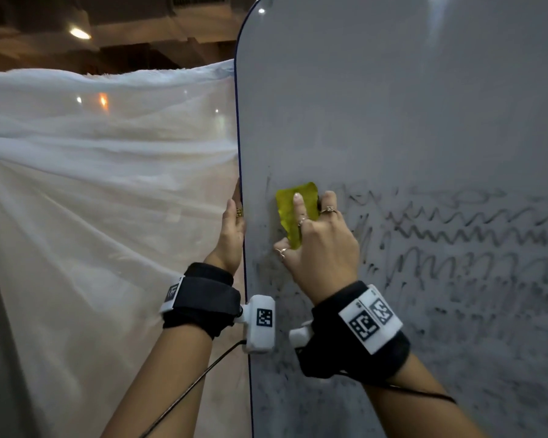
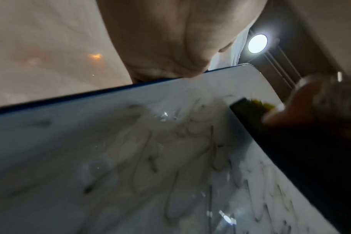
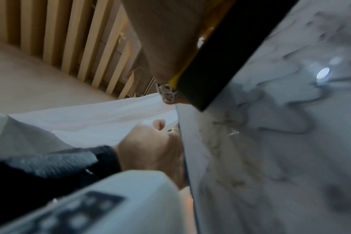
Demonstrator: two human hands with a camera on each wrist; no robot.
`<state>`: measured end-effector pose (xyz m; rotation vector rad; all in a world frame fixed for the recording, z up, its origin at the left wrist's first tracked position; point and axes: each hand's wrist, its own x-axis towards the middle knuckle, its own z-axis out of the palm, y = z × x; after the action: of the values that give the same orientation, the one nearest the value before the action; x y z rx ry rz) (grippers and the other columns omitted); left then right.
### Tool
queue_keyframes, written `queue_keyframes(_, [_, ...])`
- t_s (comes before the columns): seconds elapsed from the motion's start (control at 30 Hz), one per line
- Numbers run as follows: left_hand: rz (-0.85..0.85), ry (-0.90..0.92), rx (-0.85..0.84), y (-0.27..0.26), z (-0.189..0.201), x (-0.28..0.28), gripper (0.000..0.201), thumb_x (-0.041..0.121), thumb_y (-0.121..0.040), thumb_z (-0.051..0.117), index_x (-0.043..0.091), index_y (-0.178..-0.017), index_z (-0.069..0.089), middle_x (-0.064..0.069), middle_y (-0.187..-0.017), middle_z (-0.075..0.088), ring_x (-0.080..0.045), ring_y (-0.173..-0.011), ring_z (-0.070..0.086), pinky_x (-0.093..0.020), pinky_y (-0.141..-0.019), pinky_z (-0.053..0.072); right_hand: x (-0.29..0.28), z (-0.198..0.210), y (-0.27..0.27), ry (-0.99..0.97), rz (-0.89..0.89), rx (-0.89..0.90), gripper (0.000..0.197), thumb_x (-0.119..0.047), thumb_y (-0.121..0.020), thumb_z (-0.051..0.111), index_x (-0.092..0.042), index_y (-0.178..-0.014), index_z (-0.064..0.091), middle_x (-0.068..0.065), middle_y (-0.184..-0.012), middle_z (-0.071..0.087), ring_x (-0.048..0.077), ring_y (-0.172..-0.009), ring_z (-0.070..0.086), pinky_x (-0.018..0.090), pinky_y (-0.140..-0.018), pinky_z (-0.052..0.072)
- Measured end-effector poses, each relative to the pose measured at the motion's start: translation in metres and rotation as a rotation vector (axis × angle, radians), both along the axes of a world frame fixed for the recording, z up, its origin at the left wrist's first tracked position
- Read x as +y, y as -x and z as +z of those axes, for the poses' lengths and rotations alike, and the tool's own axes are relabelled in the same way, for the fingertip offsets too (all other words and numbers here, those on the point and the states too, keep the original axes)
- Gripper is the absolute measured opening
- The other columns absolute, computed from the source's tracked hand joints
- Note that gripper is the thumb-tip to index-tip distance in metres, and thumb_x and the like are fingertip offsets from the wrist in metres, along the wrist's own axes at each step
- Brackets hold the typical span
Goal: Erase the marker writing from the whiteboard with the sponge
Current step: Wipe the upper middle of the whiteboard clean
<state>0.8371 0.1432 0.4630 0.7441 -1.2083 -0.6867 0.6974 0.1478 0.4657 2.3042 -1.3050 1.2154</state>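
An upright whiteboard (image 1: pixel 393 105) with a dark blue rim fills the right of the head view. Black marker scribbles (image 1: pixel 475 235) and grey smears cover its lower half. My right hand (image 1: pixel 317 245) presses a yellow-green sponge (image 1: pixel 290 203) flat against the board near its left edge, fingers spread over it and thumb at its lower end. The sponge's dark underside (image 3: pixel 208 66) meets the board in the right wrist view. My left hand (image 1: pixel 231 229) grips the board's left edge (image 1: pixel 240 197), fingers wrapped behind it. The left wrist view shows the smeared board (image 2: pixel 150 158) and the sponge (image 2: pixel 258 104).
A white translucent sheet (image 1: pixel 108 184) hangs to the left of the board, with a dim ceiling and lamps (image 1: pixel 79 33) above it. Cables run from both wrist cameras down along my forearms. Wooden slats (image 3: pixel 70 39) show in the right wrist view.
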Motion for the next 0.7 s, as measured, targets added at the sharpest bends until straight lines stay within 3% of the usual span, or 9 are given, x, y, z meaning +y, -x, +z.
queue_keyframes(0.1, [-0.005,0.005,0.022,0.0,0.0,-0.001,0.049,0.031,-0.104,0.008,0.02,-0.114,0.054,0.006,-0.101,0.068,0.003,-0.077,0.067,-0.012,-0.068,0.051,0.008,0.008,-0.011,-0.019,0.05,0.023,0.072,-0.04,-0.086,0.051,-0.023,-0.149,0.02,0.009,-0.15,0.012,0.027,-0.115,0.046,0.03,-0.085,0.044])
queue_keyframes(0.17, [-0.002,0.001,0.013,0.0,0.0,0.0,0.047,0.03,-0.104,0.007,0.021,-0.113,0.052,0.011,-0.091,0.072,0.004,-0.079,0.067,-0.011,-0.069,0.05,0.009,0.009,-0.011,-0.042,0.057,0.032,0.074,-0.042,-0.086,0.052,-0.025,-0.149,0.017,0.01,-0.149,0.01,0.029,-0.113,0.048,0.031,-0.084,0.044])
queue_keyframes(0.27, [0.027,0.008,0.02,-0.001,-0.001,0.001,0.047,0.03,-0.104,0.006,0.027,-0.128,0.047,0.006,-0.12,0.06,0.004,-0.096,0.062,-0.014,-0.083,0.049,0.001,0.005,0.015,-0.093,-0.027,-0.007,0.076,-0.046,-0.084,0.055,-0.031,-0.149,0.016,0.012,-0.153,0.006,0.031,-0.12,0.047,0.034,-0.092,0.042])
queue_keyframes(0.3, [0.029,0.017,0.009,0.0,-0.002,0.0,0.047,0.029,-0.104,0.005,0.028,-0.127,0.046,0.007,-0.12,0.057,0.007,-0.095,0.062,-0.012,-0.081,0.049,-0.003,0.003,0.031,-0.107,-0.076,-0.056,0.077,-0.047,-0.084,0.056,-0.032,-0.148,0.016,0.014,-0.153,0.006,0.032,-0.121,0.047,0.035,-0.093,0.042])
queue_keyframes(0.4, [-0.008,0.014,-0.025,0.004,0.0,0.001,0.047,0.026,-0.104,0.004,0.03,-0.103,0.05,0.017,-0.099,0.063,0.012,-0.077,0.063,-0.008,-0.069,0.048,-0.012,-0.004,0.072,-0.16,-0.197,-0.248,0.076,-0.047,-0.083,0.056,-0.03,-0.148,0.02,0.018,-0.15,0.011,0.037,-0.119,0.046,0.039,-0.094,0.041])
queue_keyframes(0.47, [-0.012,0.036,-0.05,0.007,0.0,0.002,0.046,0.023,-0.104,0.003,0.029,-0.103,0.048,0.023,-0.088,0.067,0.013,-0.074,0.063,-0.007,-0.065,0.048,-0.011,-0.005,0.078,-0.194,-0.203,-0.334,0.076,-0.048,-0.083,0.056,-0.028,-0.149,0.021,0.019,-0.149,0.014,0.037,-0.119,0.045,0.04,-0.095,0.041])
queue_keyframes(0.6, [0.019,0.043,-0.062,0.005,0.0,0.001,0.045,0.023,-0.104,0.003,0.029,-0.105,0.047,0.026,-0.078,0.07,0.012,-0.078,0.064,-0.008,-0.066,0.048,0.007,0.001,0.037,-0.236,-0.032,-0.246,0.079,-0.051,-0.084,0.054,-0.028,-0.149,0.017,0.019,-0.15,0.012,0.038,-0.118,0.048,0.036,-0.097,0.039])
queue_keyframes(0.7, [0.036,0.037,-0.073,-0.002,-0.001,0.0,0.044,0.025,-0.104,0.005,0.031,-0.109,0.048,0.023,-0.086,0.071,0.008,-0.087,0.064,-0.015,-0.08,0.05,0.017,0.002,0.013,-0.266,0.024,-0.155,0.078,-0.05,-0.087,0.049,-0.028,-0.15,0.01,0.018,-0.152,0.005,0.037,-0.118,0.048,0.036,-0.095,0.04])
